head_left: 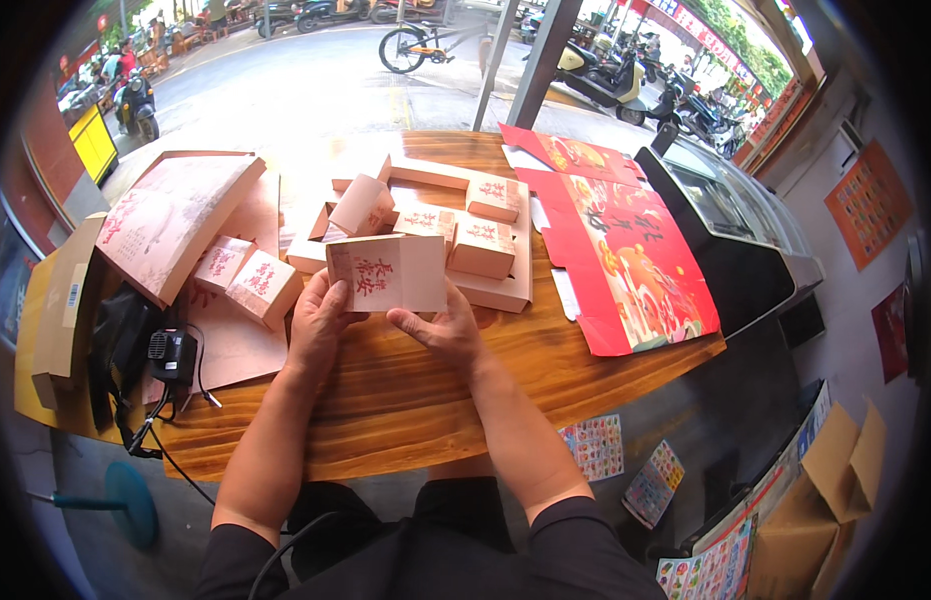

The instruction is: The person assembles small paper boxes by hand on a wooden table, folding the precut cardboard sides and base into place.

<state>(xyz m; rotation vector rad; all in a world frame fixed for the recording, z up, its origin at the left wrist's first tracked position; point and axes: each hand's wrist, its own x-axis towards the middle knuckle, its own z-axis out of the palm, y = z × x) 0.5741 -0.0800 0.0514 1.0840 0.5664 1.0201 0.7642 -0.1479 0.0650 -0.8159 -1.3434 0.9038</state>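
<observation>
Between my two hands is a small pink paper box (pixel 375 278) with red lettering; one panel folds away at its right side. My left hand (pixel 320 318) grips its lower left corner, the thumb on the front. My right hand (pixel 447 328) pinches its lower right edge. Just beyond lies a shallow pink box tray (pixel 518 285) with small printed boxes (pixel 482 248) in its right part. Another pink box piece (pixel 362 203) leans at its left. Two more small boxes (pixel 263 284) stand together to the left of my hands.
A large pink box lid (pixel 180 215) rests at the left of the wooden table (pixel 385 410). Near it are a brown carton (pixel 70 300) and a black device (pixel 172 355) with cables. Red printed cardboard (pixel 635 260) lies at the right, beside a glass-topped case (pixel 735 205).
</observation>
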